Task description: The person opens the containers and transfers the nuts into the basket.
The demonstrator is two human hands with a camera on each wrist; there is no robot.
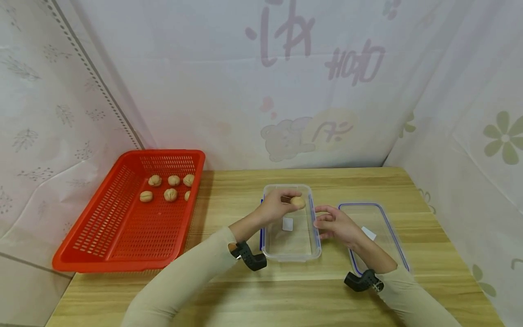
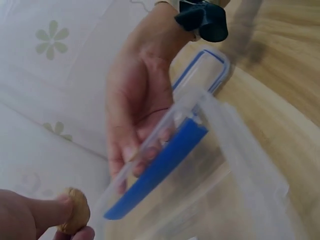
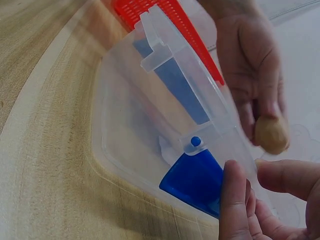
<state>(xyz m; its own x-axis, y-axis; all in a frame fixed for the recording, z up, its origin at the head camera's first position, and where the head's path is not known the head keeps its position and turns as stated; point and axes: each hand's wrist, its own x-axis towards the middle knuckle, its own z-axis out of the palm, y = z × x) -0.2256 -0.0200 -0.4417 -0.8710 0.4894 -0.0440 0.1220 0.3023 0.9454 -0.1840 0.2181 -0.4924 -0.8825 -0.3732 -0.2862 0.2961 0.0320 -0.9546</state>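
Observation:
My left hand [image 1: 276, 206] pinches a walnut [image 1: 298, 202] between thumb and fingertips, above the far part of a clear plastic box [image 1: 291, 260]. The box is uncovered, and a small white label [image 1: 288, 224] shows in it. In the right wrist view the same walnut [image 3: 271, 135] juts from the left hand's fingertips. My right hand [image 1: 339, 227] is at the box's right side, its fingers loosely bent by the wall and the blue latch [image 3: 192, 182]. Through the clear wall, the left wrist view shows the right hand's fingers [image 2: 142, 155] outside the box.
To the left stands a red plastic basket [image 1: 180, 245] with several walnuts [image 1: 170, 195] towards its back. A clear lid with a blue seal [image 1: 377, 210] lies right of the box, partly under the right forearm. Printed curtains hang behind the wooden table [image 1: 294, 295] and at its sides.

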